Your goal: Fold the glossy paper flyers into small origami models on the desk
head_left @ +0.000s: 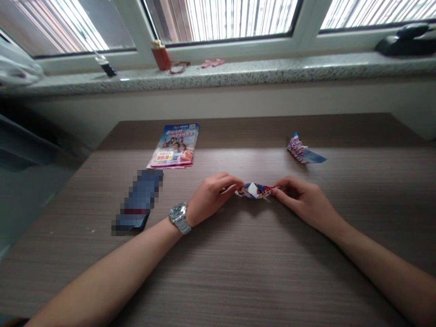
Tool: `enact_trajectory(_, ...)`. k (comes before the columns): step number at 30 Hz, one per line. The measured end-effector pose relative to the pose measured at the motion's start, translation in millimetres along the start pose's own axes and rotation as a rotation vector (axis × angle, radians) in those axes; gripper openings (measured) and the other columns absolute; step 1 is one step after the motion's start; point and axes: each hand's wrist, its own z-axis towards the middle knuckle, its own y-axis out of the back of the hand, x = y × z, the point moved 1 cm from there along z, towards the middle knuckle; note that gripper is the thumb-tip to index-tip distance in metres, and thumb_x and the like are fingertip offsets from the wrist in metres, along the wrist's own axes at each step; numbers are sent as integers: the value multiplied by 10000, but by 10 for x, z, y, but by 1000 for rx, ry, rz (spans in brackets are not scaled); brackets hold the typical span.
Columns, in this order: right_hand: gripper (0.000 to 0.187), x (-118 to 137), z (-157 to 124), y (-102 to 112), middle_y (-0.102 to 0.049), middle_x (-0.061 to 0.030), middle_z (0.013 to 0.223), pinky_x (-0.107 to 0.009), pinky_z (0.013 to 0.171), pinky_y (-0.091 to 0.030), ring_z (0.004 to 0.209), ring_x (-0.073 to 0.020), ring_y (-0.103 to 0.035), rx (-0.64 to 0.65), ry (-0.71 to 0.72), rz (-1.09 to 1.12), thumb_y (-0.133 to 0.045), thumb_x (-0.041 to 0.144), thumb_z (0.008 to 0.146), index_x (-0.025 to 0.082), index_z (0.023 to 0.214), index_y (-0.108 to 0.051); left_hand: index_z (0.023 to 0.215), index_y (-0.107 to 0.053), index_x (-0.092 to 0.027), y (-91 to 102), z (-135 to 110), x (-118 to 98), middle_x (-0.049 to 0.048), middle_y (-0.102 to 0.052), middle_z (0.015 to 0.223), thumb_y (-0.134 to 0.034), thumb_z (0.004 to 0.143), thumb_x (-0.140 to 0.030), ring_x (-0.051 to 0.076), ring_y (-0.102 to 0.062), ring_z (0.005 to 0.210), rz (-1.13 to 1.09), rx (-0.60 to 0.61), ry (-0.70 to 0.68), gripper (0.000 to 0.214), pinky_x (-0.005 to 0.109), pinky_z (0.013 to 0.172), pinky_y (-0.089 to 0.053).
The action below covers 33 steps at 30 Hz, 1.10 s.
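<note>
Between my hands is a small folded paper boat (256, 190) in printed red, blue and white, with a white peak at its middle. My left hand (215, 194), a metal watch (180, 218) at its wrist, pinches the left tip of the paper. On the opposite tip, my right hand (301, 200) closes thumb and forefinger. The paper is held low over the wooden table (245, 263). Another folded paper piece (302, 152), blue and pink, lies farther back on the right, apart from both hands.
A stack of printed flyers (175, 145) lies at the back left of the table. Nearer me is a dark phone (139, 200), its screen blurred out. On the stone sill (259, 72) behind stand a red container (161, 56), pink items (213, 63) and a black object (407, 42).
</note>
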Motion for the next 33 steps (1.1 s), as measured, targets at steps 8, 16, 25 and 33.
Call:
enact_trajectory(8,132,12,5,67,-732,-43,912,-310,694,-530,774,-189,-683,26,263,-294,-601,272,958,204,1036,-681,994,-691,-192,-10,-18,-7,30,-691,970,-572,988,-214,116,-652,841,176,84,-103,121,205,765,-492)
enact_trajectory(16,382,74,-41,-8,-585,-112,1405,-408,1020,-504,1212,-249,-606,91,509,-407,-590,239,970,265,1351,-584,1099,-680,-205,14,-33,-41,42,-668,976,-488,1035,-253,125,-628,872,284,184,-192,208,220,789,-479)
enact_trajectory(25,200,-14,-41,-58,-683,-104,1236,-351,947,-549,1095,-217,-670,91,525,-352,-559,203,981,222,1132,-690,1272,-633,-289,48,-23,-95,31,-635,993,-461,1033,-201,118,-580,804,414,228,-259,307,219,724,-466)
enact_trajectory(33,172,61,-34,-95,-675,-127,1195,-349,914,-561,1054,-227,-674,83,546,-404,-579,228,972,205,1094,-698,1104,-707,-257,-80,-22,-134,53,-631,1040,-522,1009,-420,166,-595,882,482,185,-250,264,289,782,-481)
